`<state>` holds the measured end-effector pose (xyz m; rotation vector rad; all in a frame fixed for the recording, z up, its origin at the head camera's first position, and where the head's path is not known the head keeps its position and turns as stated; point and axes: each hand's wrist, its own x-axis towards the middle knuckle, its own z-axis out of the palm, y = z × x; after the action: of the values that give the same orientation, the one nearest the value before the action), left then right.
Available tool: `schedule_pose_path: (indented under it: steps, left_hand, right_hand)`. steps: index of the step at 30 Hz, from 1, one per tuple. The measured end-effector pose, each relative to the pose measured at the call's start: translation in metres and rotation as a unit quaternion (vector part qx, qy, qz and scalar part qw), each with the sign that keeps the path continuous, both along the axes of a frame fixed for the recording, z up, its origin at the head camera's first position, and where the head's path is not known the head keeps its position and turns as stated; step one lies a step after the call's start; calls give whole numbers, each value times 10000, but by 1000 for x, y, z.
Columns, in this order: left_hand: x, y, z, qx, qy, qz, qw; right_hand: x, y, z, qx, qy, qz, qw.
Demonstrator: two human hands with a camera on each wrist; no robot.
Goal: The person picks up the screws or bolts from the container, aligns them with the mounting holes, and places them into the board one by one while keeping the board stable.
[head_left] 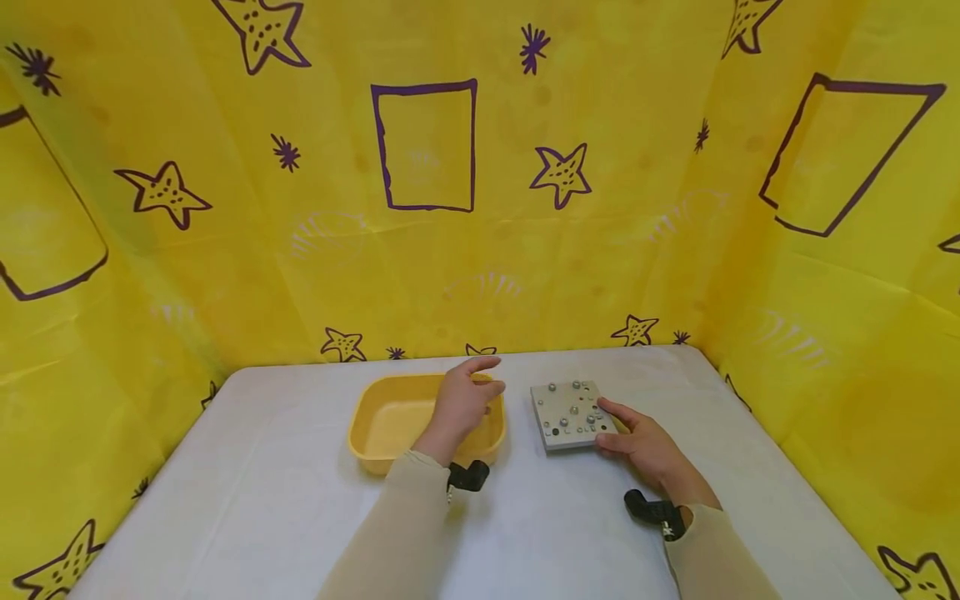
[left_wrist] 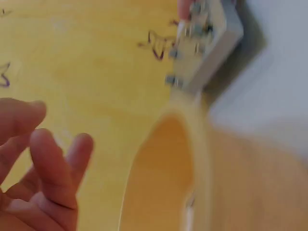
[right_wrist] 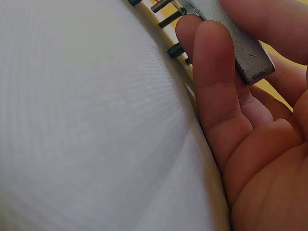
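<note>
My right hand [head_left: 648,450] grips the right edge of a square metal plate [head_left: 558,408], its thumb and fingers on that edge. Screws [head_left: 564,422] of several sizes and some bare holes dot the plate's upper face. From below, in the right wrist view, threaded screw ends [right_wrist: 177,50] stick out of the plate [right_wrist: 248,55] beside my fingers. My left hand [head_left: 461,404] hovers over the right part of a yellow plastic bin [head_left: 367,454]. Its fingers are loosely bent and apart in the left wrist view, with nothing seen between them.
A white-covered table [head_left: 247,483] carries the bin and the plate, the bin left of the plate. Yellow cloth walls [head_left: 450,275] with starfish drawings rise behind and on both sides. Small blurred bits [left_wrist: 190,199] show inside the bin in the left wrist view.
</note>
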<state>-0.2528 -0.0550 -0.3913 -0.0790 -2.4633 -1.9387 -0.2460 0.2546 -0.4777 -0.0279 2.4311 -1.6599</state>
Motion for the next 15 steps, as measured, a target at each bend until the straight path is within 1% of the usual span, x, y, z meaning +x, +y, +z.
schedule_pose_path:
  steps: [3, 7, 9, 11, 13, 15]
  left_hand:
    - [-4, -21, -1, -469, -256, -37, 9986]
    - [-9, -36, -11, -1137, -564, -235, 9916]
    - [-12, -39, -18, -1380, -660, -392, 9875]
    - [-13, -39, -25, -1516, -725, -570, 9841]
    - [-15, -39, -31, -1617, -683, -717, 9819]
    - [-16, -36, -36, -1659, -682, -782, 9807]
  right_hand:
    - [-1, 1, 1, 131, 68, -2, 9999]
    - [-2, 3, 0, 156, 151, 7, 9998]
    - [-3, 3, -2, 148, 153, -3, 9998]
    - [-3, 3, -5, 150, 172, 34, 9997]
    - [-3, 3, -7, 177, 178, 12, 9997]
    - [-2, 3, -8, 135, 177, 12, 9998]
